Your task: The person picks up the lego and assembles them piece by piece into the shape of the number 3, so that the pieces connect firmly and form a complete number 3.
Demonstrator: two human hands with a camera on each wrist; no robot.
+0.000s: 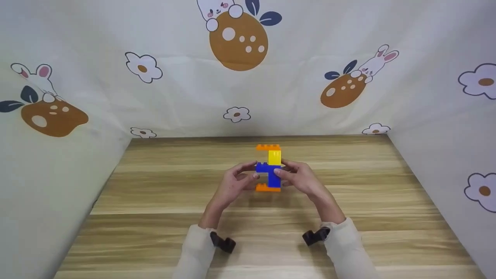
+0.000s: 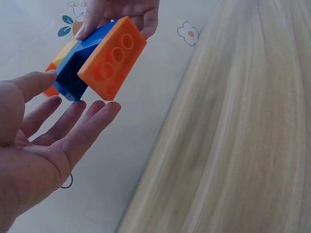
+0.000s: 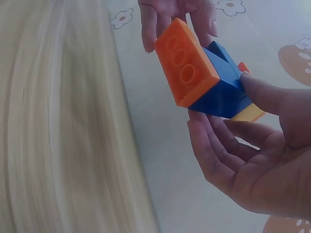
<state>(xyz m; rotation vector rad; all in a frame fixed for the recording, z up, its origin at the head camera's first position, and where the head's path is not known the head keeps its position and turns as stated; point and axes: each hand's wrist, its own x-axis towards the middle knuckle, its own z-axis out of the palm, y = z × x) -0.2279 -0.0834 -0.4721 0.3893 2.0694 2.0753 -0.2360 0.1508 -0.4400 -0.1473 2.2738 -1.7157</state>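
Observation:
A toy building-brick model is held up over the table, in the middle of the head view. It joins a yellow brick (image 1: 274, 157), blue bricks (image 1: 274, 180), an upper orange brick (image 1: 268, 147) and a lower orange brick (image 1: 267, 188). My right hand (image 1: 304, 178) grips the model from the right, thumb on the blue part. On the other side, my left hand (image 1: 232, 185) has its fingers spread loosely around the jutting blue brick (image 2: 73, 80); whether a fingertip touches it, I cannot tell. Hollow tubes show on the orange brick's underside (image 3: 181, 58) in the right wrist view.
A wood-grain table (image 1: 155, 232) lies beneath both hands. Behind it and at both sides hangs a pale curtain (image 1: 186, 89) printed with rabbits, fruit and flowers. Dark wrist-worn devices (image 1: 224, 243) sit at the sleeve cuffs.

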